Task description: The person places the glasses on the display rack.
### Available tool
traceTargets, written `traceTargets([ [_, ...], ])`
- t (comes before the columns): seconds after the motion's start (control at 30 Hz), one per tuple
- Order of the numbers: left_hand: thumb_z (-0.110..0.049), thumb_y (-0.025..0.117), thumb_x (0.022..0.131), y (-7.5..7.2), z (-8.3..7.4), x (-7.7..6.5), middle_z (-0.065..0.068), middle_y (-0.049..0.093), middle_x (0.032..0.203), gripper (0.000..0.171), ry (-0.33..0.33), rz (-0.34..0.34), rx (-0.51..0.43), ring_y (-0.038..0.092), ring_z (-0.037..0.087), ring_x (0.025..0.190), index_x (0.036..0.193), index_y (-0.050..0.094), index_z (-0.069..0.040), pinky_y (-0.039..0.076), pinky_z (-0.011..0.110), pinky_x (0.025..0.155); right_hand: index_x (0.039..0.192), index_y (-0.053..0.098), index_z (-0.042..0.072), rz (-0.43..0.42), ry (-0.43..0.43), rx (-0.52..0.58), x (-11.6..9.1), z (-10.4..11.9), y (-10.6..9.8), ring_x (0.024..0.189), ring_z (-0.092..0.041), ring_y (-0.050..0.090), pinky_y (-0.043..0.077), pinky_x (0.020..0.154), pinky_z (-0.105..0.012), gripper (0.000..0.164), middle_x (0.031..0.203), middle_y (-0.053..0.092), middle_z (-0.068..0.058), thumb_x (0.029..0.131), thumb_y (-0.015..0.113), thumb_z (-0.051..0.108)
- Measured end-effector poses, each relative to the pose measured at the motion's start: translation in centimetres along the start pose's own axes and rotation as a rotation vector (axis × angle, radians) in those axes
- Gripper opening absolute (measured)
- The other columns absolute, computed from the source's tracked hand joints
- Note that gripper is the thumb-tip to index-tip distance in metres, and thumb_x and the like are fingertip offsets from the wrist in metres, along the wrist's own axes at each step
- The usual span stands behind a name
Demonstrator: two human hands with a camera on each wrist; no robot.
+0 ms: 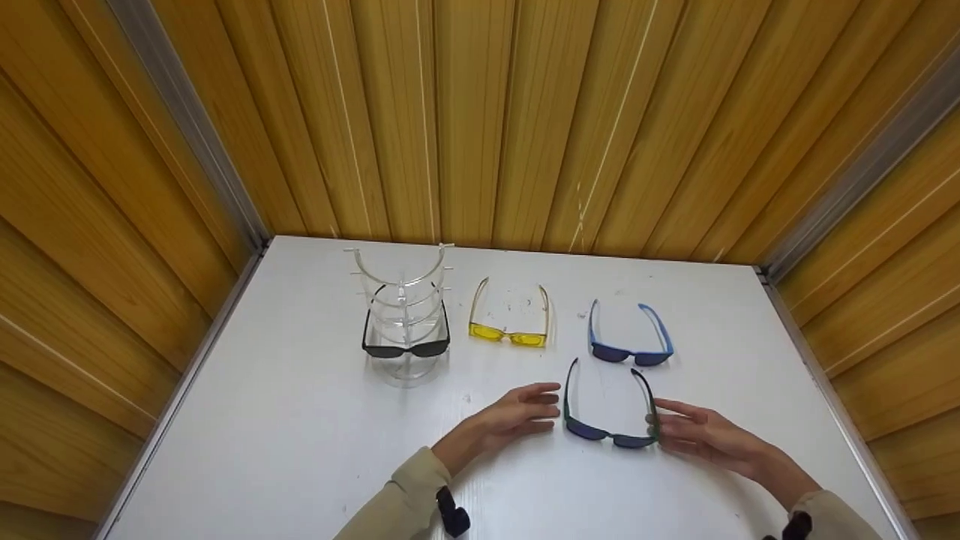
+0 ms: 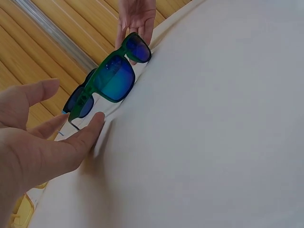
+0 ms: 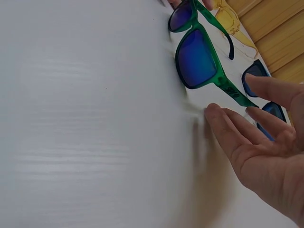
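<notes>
A pair of green-framed sunglasses with blue mirrored lenses lies on the white table, lenses toward me and temples pointing away. My left hand is just left of them, fingers spread and relaxed, with a small gap to the left temple in the head view. On the other side, my right hand has its fingertips right at the right temple. In the right wrist view that hand's thumb and fingers stand apart near the hinge of the sunglasses, not pinching it. The left wrist view shows the left fingers loosely parted beside the frame.
Behind lie blue-framed sunglasses and yellow-lensed glasses. At left stands a clear tiered display rack, with black sunglasses on a lower tier. Wood-patterned walls enclose the table at the back and sides.
</notes>
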State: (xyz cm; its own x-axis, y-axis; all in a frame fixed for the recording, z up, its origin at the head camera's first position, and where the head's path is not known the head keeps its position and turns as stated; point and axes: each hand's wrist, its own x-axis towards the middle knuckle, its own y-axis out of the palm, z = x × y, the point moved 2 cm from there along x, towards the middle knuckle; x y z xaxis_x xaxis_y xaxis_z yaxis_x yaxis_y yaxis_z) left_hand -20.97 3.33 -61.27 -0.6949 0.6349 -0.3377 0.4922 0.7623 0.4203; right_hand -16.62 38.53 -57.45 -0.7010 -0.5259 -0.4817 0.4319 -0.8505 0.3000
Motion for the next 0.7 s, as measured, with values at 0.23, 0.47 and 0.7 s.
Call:
traceTargets([
  [0.23, -0.008, 0.061, 0.1, 0.6, 0.1, 0.4, 0.019, 0.05, 0.154, 0.056, 0.02, 0.05, -0.016, 0.061, 0.026, 0.13, 0.153, 0.044, -0.003, 0.044, 0.045, 0.118, 0.162, 0.014, 0.0, -0.047, -0.01, 0.064, 0.2, -0.2, 0.7, 0.129, -0.015, 0.064, 0.052, 0.109, -0.03, 0.068, 0.142, 0.064, -0.01, 0.106, 0.051, 0.005],
  [0.47, -0.009, 0.062, 0.1, 0.4, -0.1, 0.2, 0.019, 0.056, 0.148, 0.054, 0.018, 0.044, -0.008, 0.065, 0.02, 0.12, 0.151, 0.046, -0.001, 0.048, 0.042, 0.114, 0.161, 0.007, -0.006, -0.07, -0.034, 0.004, 0.8, 0.1, 1.0, 0.126, -0.012, 0.065, 0.053, 0.106, -0.024, 0.072, 0.14, 0.066, -0.009, 0.105, 0.052, 0.004],
  [0.7, -0.009, 0.061, 0.099, 0.0, -0.1, -0.7, 0.019, 0.057, 0.147, 0.053, 0.008, 0.035, -0.007, 0.066, 0.02, 0.12, 0.149, 0.048, 0.001, 0.048, 0.042, 0.114, 0.161, 0.009, -0.004, -0.069, -0.035, 0.02, 1.5, -0.6, 1.6, 0.125, -0.013, 0.066, 0.055, 0.106, -0.031, 0.074, 0.139, 0.066, -0.009, 0.104, 0.055, 0.004],
])
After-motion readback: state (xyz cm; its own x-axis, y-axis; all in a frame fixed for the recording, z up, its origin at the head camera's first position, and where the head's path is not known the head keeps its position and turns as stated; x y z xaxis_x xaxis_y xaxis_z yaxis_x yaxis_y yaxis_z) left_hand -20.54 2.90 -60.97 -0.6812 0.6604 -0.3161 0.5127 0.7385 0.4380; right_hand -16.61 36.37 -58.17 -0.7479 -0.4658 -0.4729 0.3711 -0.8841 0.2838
